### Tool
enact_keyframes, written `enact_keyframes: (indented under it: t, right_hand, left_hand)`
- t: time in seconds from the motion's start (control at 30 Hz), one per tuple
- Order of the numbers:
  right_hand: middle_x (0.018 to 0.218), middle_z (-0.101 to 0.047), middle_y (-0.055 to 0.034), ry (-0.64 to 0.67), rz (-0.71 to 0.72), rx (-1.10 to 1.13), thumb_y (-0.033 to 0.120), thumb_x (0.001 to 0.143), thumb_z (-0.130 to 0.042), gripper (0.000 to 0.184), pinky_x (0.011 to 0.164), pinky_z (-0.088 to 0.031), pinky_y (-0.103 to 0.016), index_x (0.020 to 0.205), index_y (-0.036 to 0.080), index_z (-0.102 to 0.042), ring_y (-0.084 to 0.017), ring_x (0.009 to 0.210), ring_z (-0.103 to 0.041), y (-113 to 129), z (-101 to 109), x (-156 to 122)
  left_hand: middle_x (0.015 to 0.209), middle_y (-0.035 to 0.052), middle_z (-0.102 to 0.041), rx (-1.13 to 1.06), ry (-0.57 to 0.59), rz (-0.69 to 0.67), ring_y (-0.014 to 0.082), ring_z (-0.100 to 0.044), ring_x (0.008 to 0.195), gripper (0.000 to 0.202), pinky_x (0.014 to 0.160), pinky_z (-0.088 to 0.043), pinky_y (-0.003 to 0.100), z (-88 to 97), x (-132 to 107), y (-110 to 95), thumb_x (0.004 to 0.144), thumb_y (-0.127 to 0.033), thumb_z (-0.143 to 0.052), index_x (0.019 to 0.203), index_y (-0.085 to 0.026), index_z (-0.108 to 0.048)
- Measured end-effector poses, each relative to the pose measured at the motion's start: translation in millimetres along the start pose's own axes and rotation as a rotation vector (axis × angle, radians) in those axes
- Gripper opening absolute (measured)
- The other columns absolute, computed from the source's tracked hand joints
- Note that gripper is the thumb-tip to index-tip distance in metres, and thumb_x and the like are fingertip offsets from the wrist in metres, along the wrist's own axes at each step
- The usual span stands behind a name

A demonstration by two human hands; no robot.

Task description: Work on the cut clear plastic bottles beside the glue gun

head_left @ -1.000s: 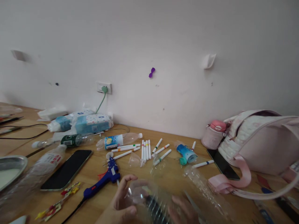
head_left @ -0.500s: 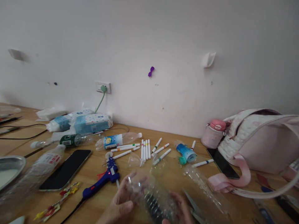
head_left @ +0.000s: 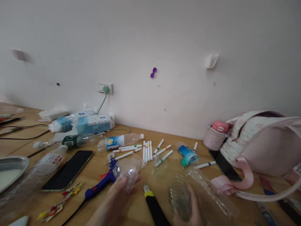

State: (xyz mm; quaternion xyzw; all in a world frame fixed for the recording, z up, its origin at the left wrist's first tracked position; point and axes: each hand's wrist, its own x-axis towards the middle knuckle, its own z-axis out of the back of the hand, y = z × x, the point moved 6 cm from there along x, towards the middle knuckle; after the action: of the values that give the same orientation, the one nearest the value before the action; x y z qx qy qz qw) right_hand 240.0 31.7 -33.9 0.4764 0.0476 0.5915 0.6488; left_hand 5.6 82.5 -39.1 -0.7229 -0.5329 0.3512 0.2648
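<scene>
My left hand (head_left: 121,190) is closed around a clear plastic bottle piece (head_left: 131,164), raised beside the blue glue gun (head_left: 103,185). Lower right, my right hand (head_left: 191,208) grips a ribbed clear plastic bottle section (head_left: 178,193) by its right side. Between the two hands lies a utility knife (head_left: 152,204) with a black handle and a yellow band. Past the hands, several white markers (head_left: 147,150) are spread on the wooden table (head_left: 131,207). The lower edge of the frame cuts off part of my right hand.
Left are a black phone (head_left: 68,171), a clear bottle (head_left: 44,166), tissue packs (head_left: 94,123) and a metal tray (head_left: 22,166). Further right are a cut blue-labelled bottle piece (head_left: 187,153), a long clear plastic piece (head_left: 209,185), a pink bag (head_left: 261,144) and a pink flask (head_left: 215,135).
My hands were close together around clear plastic; now they are apart, each with its own piece. The left moved up, the right slightly right, and the knife shows fully between them.
</scene>
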Motion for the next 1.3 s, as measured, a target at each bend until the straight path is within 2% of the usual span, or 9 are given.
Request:
enact_keyframes:
  t: [0.23,0.37,0.5,0.67,0.8,0.9,1.03,1.13,1.3]
  right_hand:
    - [0.092,-0.068,-0.0279,-0.025,0.235,-0.36,0.038,0.084,-0.045,0.047,0.064,-0.06,-0.039,0.118,0.006,-0.036,-0.034,0.081,-0.071,-1.2,-3.4,11.7]
    - [0.104,-0.062,-0.0337,-0.097,0.357,-0.416,0.047,0.087,-0.042,0.065,0.065,-0.06,-0.044,0.128,-0.002,-0.031,-0.038,0.09,-0.068,35.0,10.0,22.8]
    - [0.112,-0.061,-0.0256,-0.111,0.512,-0.417,0.048,0.09,-0.041,0.045,0.076,-0.054,-0.057,0.111,0.01,-0.056,-0.038,0.103,-0.061,81.4,16.3,46.0]
    - [0.119,-0.061,-0.0215,0.16,0.316,-0.506,0.027,0.077,-0.067,0.024,0.1,-0.032,-0.061,0.095,0.012,-0.071,-0.041,0.118,-0.048,92.6,-12.6,81.6]
    - [0.096,-0.067,-0.0231,0.248,0.253,-0.497,0.012,0.072,-0.066,0.007,0.087,-0.039,-0.062,0.073,0.014,-0.072,-0.042,0.098,-0.06,87.6,-33.7,91.9]
    - [0.074,-0.066,-0.0135,0.233,0.241,-0.409,0.008,0.075,-0.059,0.015,0.078,-0.042,-0.061,0.066,0.017,-0.068,-0.035,0.077,-0.064,88.3,-36.4,97.4]
    - [0.084,-0.064,-0.0083,0.121,0.265,-0.174,0.016,0.075,-0.059,0.008,0.081,-0.046,-0.05,0.068,0.02,-0.056,-0.028,0.087,-0.062,103.4,-12.3,99.3]
    - [0.101,-0.058,-0.0068,0.029,0.245,0.078,0.028,0.076,-0.057,0.025,0.09,-0.046,-0.042,0.1,0.024,-0.048,-0.022,0.1,-0.058,113.2,17.3,86.8]
    - [0.102,-0.055,-0.0055,0.081,-0.159,0.765,0.025,0.069,-0.058,0.057,0.08,-0.051,-0.034,0.119,0.031,-0.034,-0.02,0.093,-0.062,84.6,38.7,55.0]
  left_hand:
    - [0.114,-0.0015,-0.073,-0.201,0.098,0.224,0.0231,-0.049,0.126,0.038,0.108,-0.031,0.034,-13.9,-4.1,16.3,0.063,-0.045,-0.076,0.097,-0.027,-0.074]
    - [0.109,-0.0006,-0.075,-0.201,0.086,0.236,0.0231,-0.054,0.119,0.037,0.104,-0.033,0.034,-13.8,-1.6,16.0,0.063,-0.043,-0.077,0.095,-0.025,-0.074]
    - [0.102,0.0006,-0.076,-0.178,0.093,0.247,0.0234,-0.059,0.109,0.04,0.098,-0.037,0.035,-12.1,-0.2,16.7,0.061,-0.05,-0.077,0.092,-0.025,-0.075]
    - [0.106,0.0041,-0.074,-0.178,0.109,0.253,0.0243,-0.059,0.108,0.041,0.099,-0.036,0.036,-12.9,-0.4,19.6,0.066,-0.05,-0.073,0.097,-0.023,-0.073]
    - [0.11,0.0037,-0.072,-0.186,0.136,0.214,0.0237,-0.058,0.11,0.031,0.101,-0.035,0.037,-14.6,-2.0,18.9,0.073,-0.041,-0.071,0.098,-0.024,-0.071]
    - [0.113,0.0025,-0.07,-0.185,0.161,0.147,0.0216,-0.057,0.112,0.03,0.104,-0.032,0.035,-16.6,-3.6,14.9,0.075,-0.03,-0.069,0.104,-0.025,-0.068]
    - [0.111,0.003,-0.069,-0.169,0.139,0.106,0.0224,-0.057,0.112,0.036,0.104,-0.031,0.037,-16.1,-5.0,12.0,0.071,-0.018,-0.069,0.106,-0.025,-0.066]
    - [0.114,0.0051,-0.068,-0.126,0.137,0.091,0.024,-0.057,0.111,0.037,0.101,-0.033,0.038,-16.6,-7.3,11.5,0.069,-0.015,-0.069,0.105,-0.024,-0.067]
    - [0.122,0.0076,-0.064,-0.014,0.148,0.073,0.03,-0.053,0.117,0.044,0.103,-0.031,0.042,-12.6,-5.6,17.9,0.067,-0.023,-0.071,0.11,-0.024,-0.065]
